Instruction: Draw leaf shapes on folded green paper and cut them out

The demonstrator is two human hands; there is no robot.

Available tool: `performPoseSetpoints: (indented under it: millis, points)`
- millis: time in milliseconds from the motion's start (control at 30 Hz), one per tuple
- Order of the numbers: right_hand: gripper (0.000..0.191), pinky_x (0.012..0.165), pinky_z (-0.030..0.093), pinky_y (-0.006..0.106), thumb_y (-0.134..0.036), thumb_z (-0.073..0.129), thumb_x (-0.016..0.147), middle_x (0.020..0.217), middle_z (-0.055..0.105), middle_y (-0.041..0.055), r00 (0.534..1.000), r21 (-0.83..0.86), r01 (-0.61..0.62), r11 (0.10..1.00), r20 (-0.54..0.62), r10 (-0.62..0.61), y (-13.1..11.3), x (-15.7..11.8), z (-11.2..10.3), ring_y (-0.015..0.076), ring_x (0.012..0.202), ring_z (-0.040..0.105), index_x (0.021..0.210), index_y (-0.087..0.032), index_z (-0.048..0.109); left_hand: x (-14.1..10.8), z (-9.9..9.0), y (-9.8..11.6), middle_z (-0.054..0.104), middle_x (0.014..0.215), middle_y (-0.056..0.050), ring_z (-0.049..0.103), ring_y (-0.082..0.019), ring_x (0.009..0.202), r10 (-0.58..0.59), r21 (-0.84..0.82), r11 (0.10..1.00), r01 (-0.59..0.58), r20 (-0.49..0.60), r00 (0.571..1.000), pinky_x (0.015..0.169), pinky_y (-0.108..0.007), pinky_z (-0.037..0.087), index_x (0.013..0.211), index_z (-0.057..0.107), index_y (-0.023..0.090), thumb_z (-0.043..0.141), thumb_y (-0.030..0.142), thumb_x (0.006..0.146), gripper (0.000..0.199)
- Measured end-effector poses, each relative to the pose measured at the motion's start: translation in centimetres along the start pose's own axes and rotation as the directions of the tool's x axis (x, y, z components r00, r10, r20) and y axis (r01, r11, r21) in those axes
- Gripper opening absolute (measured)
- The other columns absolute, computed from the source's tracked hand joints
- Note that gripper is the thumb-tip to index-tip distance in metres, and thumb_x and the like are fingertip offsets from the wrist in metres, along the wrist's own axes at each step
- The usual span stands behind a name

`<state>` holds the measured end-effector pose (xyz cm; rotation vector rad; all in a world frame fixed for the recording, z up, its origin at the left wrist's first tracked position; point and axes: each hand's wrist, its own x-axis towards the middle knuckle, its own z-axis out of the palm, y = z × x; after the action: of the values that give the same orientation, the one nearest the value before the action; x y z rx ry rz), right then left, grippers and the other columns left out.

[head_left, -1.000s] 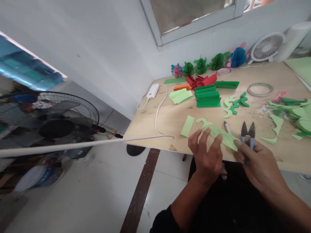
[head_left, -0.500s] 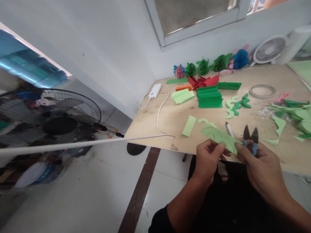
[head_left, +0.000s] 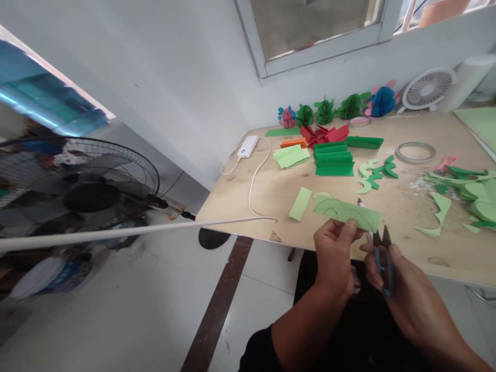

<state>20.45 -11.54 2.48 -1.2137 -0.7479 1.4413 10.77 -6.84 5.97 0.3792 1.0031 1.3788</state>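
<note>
A green paper [head_left: 346,213] is pinched by the left hand [head_left: 334,257] above the tabletop [head_left: 232,204]. Snips [head_left: 382,263] are gripped by the right hand [head_left: 406,284], just below the paper. The blades seem a little open, but that is hard to see. Green bits [head_left: 436,217] are lying past the right hand.

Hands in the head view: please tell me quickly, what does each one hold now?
Left hand: closed, holding a light green paper piece.
Right hand: closed, holding blue-handled thread snips.
</note>
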Motion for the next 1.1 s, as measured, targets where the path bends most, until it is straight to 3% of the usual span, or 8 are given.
performPoseSetpoints:
  millis: [100, 333, 533, 1100]
  points:
    - [0.038, 0.050, 0.040, 0.030, -0.061, 0.053, 0.086, 0.058, 0.047, -0.0019, 0.997, 0.047, -0.075, 0.996, 0.012, 0.075, -0.1, -0.3, 0.6, 0.0140, 0.054, 0.040, 0.082, -0.024, 0.064, -0.1, 0.3, -0.2, 0.064, 0.061, 0.000, 0.062, -0.012, 0.062, -0.005, 0.018, 1.000, 0.005, -0.002, 1.000, 0.070, -0.027, 0.050, 0.063, 0.059, 0.017, 0.082, 0.038, 0.067, 0.031]
    - [0.052, 0.051, 0.036, 0.029, -0.064, 0.054, 0.085, 0.051, 0.040, -0.0015, 0.996, 0.035, -0.087, 0.996, 0.025, 0.086, -0.6, -0.4, 0.8, 0.0116, 0.052, 0.037, 0.054, -0.022, 0.049, -0.3, 0.4, -0.3, 0.065, 0.059, -0.001, 0.061, -0.012, 0.055, 0.002, 0.051, 0.999, -0.004, 0.039, 0.999, 0.061, -0.025, 0.049, 0.065, 0.060, 0.016, 0.081, 0.042, 0.069, 0.034]
    - [0.051, 0.047, 0.033, 0.027, -0.064, 0.058, 0.082, 0.050, 0.039, -0.0026, 0.999, 0.017, -0.050, 0.999, -0.017, 0.051, -0.9, -0.4, 0.9, 0.0102, 0.050, 0.032, 0.054, -0.022, 0.046, -0.4, 0.5, -0.4, 0.065, 0.058, -0.001, 0.053, -0.008, 0.049, 0.001, 0.037, 0.999, -0.004, 0.075, 0.997, 0.059, -0.023, 0.046, 0.066, 0.058, 0.016, 0.080, 0.041, 0.072, 0.034]
    - [0.050, 0.044, 0.027, 0.026, -0.061, 0.062, 0.080, 0.047, 0.037, -0.0041, 0.998, 0.008, -0.058, 0.998, -0.038, 0.058, -0.8, -0.3, 0.6, 0.0076, 0.045, 0.030, 0.053, -0.021, 0.049, -0.7, 0.3, -0.4, 0.064, 0.059, -0.001, 0.053, -0.008, 0.051, -0.015, 0.033, 0.999, 0.013, 0.055, 0.998, 0.056, -0.024, 0.044, 0.064, 0.058, 0.016, 0.082, 0.042, 0.070, 0.036]
